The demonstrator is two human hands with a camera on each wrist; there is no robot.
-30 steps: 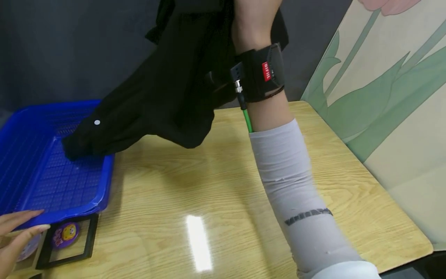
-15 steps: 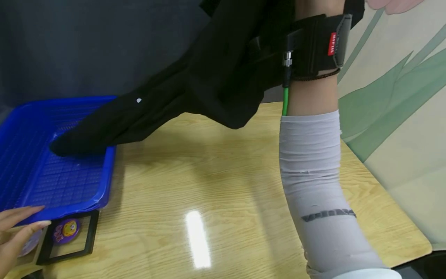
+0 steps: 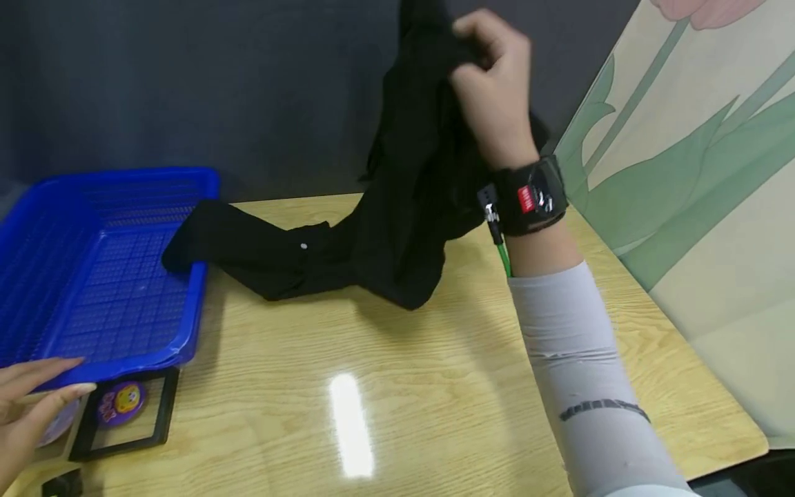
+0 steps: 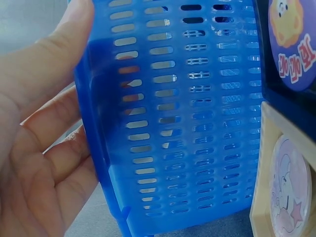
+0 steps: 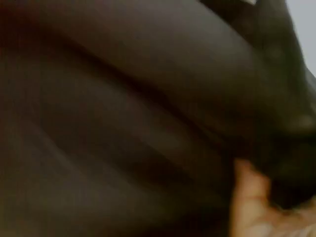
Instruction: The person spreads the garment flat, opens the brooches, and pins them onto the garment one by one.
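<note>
A dark grey wall is running behind everything, with a big flower-print panel (image 3: 702, 179) leaning in on the right. In front of that, a light wooden table (image 3: 397, 386) is taking up most of the head view and catching a bright glare spot near the middle.

The black garment (image 3: 385, 228) is hanging up off the table, its top bunched in the right hand (image 3: 493, 103), whose fingers are curling tight around the cloth. Its lower end is trailing left across the wood, with 1 sleeve tip lying over the rim of the blue mesh basket (image 3: 93, 276). The right wrist view is getting nothing but dark fabric plus a bit of fingertip.

The basket is sitting at the table's left edge. The left hand (image 3: 27, 407) is resting against its near wall with fingers straight and relaxed, not gripping. Just beside that hand, a black frame (image 3: 124, 421) is lying flat with a purple cartoon badge (image 3: 119, 404) inside it.
</note>
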